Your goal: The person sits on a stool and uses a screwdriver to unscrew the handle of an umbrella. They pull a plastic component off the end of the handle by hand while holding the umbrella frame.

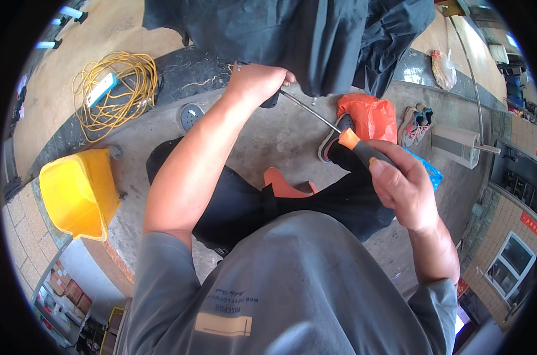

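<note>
My right hand (pixel 401 180) is wrapped round the grey and orange handle of a screwdriver (pixel 350 139). Its long metal shaft slants up and left toward my left hand (pixel 257 84). There the tip is lost beside a small black piece (pixel 271 99) under my fingers. My left hand is closed with its back toward me, so what it grips is hidden. Just beyond it hangs a large dark grey cloth (pixel 268 35), its folds coming down close to my left fingers and the screwdriver's shaft.
On the left lie a coiled yellow cable (pixel 144 89) with a power strip (pixel 101 90) and a yellow bin (pixel 82 192). An orange-red plastic bag (pixel 372 118), sneakers (pixel 416 125) and a pale box-shaped container (pixel 455 145) are on the right. A reddish object (pixel 278 180) shows between my legs.
</note>
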Motion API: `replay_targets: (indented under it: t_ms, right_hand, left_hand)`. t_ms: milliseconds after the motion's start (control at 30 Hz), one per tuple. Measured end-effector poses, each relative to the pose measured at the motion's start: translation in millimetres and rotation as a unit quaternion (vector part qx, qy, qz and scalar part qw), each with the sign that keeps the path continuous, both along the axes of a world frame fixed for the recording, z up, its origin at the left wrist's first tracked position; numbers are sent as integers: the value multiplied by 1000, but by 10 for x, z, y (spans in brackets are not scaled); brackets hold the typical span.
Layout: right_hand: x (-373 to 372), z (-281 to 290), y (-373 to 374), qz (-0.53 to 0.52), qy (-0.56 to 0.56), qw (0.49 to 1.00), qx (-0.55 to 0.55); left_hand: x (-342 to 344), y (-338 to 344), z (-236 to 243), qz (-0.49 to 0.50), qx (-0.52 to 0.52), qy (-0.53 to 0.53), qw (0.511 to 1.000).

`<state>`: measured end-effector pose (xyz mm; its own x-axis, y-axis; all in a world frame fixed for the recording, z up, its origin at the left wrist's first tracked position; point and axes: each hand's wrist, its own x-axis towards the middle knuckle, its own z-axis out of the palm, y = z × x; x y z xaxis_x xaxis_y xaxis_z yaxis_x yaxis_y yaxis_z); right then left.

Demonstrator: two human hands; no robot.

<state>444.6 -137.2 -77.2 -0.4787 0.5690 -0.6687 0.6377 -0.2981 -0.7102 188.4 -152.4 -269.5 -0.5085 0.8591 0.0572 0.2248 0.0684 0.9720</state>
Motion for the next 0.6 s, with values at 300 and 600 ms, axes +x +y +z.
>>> replay_targets:
  t_ms: [300, 600]
  right_hand:
    - [13, -72, -122, 210, 1, 927, 310]
    - [-247, 167, 280, 436, -26, 663, 608]
  left_hand:
    - [-22, -15, 378, -42, -135, -64, 988]
    - [-71, 115, 337, 51, -122, -216, 967]
